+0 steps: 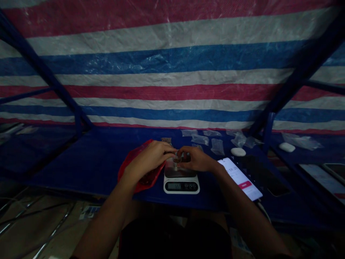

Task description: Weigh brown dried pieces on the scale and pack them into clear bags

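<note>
My left hand [155, 156] reaches over a red plastic bag [126, 166], its fingers closed at a small clear plastic bag [176, 160] above the scale. From the other side my right hand [195, 158] pinches the same small bag, thumb and forefinger curled together. Its contents are too dim to make out. Directly beneath both hands stands a white digital scale [182, 187] with a dark metal pan; the reading on its lit display is blurred. Dark contents show inside the red bag, partly hidden by my left hand and forearm.
Several clear small bags [217, 146] lie toward the back. Right of the scale are a lit phone [244, 180] with a cable, a white oval case [238, 151] and a dark phone [269, 180]. Blue posts [266, 135] and a striped tarp [172, 93] bound the blue table [88, 158].
</note>
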A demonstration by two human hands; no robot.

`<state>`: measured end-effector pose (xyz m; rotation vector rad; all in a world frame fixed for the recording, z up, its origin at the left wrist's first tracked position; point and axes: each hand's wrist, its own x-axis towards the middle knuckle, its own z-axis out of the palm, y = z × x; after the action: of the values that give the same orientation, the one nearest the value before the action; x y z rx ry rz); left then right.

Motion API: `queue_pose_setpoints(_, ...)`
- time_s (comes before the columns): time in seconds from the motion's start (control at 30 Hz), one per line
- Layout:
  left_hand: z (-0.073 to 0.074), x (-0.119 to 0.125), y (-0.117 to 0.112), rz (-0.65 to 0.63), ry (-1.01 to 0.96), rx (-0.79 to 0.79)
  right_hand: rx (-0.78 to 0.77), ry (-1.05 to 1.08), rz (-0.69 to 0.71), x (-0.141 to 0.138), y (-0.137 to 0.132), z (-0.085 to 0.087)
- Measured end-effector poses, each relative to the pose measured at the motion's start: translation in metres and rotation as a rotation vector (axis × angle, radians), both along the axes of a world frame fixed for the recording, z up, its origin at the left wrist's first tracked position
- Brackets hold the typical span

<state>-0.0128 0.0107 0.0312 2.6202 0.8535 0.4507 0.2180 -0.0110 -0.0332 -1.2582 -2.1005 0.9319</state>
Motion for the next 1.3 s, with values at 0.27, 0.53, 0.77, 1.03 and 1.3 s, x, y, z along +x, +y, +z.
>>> queue_pose_setpoints(0.27, -0.025, 0.019, 0.011, -0.089, 0.049, -0.005, 0.026, 0.036, 0.035, 0.003, 0.004, -0.005)
queue_pose_setpoints(0.53, -0.018, 0.021, 0.009, -0.059, 0.005, -0.063, 0.058, 0.024, 0.031, 0.003, 0.005, -0.007)
queue_pose_setpoints(0.77, -0.020, 0.028, 0.009, -0.019, -0.109, -0.114, 0.081, 0.049, 0.049, 0.004, 0.006, -0.008)
queue_pose_setpoints(1.03, -0.026, 0.027, 0.008, -0.017, -0.236, -0.206, 0.077, 0.059, 0.048, 0.004, 0.005, -0.007)
queue_pose_setpoints(1.3, -0.020, 0.023, 0.001, 0.018, -0.250, -0.193, 0.055, 0.039, 0.052, 0.003, 0.005, -0.006)
